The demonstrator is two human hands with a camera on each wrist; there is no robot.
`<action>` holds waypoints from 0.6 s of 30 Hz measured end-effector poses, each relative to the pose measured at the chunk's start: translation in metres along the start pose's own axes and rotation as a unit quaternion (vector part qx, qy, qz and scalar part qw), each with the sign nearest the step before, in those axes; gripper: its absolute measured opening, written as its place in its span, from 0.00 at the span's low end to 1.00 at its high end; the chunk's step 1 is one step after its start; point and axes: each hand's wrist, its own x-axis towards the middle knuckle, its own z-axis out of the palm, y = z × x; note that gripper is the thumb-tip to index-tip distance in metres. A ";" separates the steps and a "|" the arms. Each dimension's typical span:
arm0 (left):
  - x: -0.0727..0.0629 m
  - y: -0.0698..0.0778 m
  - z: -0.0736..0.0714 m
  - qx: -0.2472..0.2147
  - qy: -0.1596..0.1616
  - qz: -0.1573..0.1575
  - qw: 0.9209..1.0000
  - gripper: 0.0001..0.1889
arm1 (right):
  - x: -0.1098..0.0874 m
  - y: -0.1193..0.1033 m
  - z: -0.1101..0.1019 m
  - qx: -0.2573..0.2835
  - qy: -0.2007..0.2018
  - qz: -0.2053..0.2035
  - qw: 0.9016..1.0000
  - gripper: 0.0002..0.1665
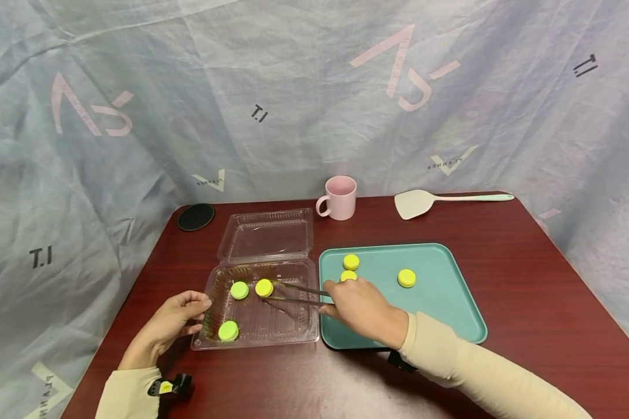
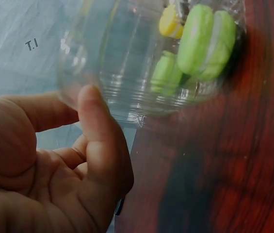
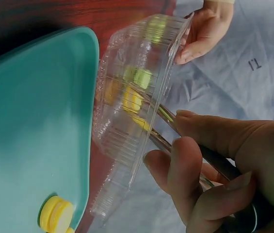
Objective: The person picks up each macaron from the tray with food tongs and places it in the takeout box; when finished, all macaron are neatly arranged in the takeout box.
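Observation:
A clear plastic clamshell box [image 1: 288, 333] lies unfolded on the table. My left hand [image 1: 175, 317] pinches its left rim between thumb and fingers. My right hand [image 1: 364, 308] grips metal tongs [image 1: 304, 289], whose dark handle shows in the right wrist view. They reach into the box from the right, one tip on either side of a yellow macaron [image 1: 264, 287]; whether they squeeze it I cannot tell. Two green macarons are in the box, one [image 1: 239, 290] just left of the yellow one, the other [image 1: 228, 331] near the front left corner.
Right of the box, a teal tray [image 1: 430, 320] bears three yellow macarons [image 1: 406, 278], one partly behind my right hand. At the back stand a pink mug [image 1: 340, 199], a white spatula [image 1: 415, 203] and a black round coaster [image 1: 196, 217]. The box's lid [image 1: 269, 235] lies folded back.

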 end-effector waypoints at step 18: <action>-0.005 0.006 0.001 0.001 0.004 -0.004 1.000 0.11 | -0.003 -0.001 -0.006 -0.013 0.006 0.005 1.000 0.20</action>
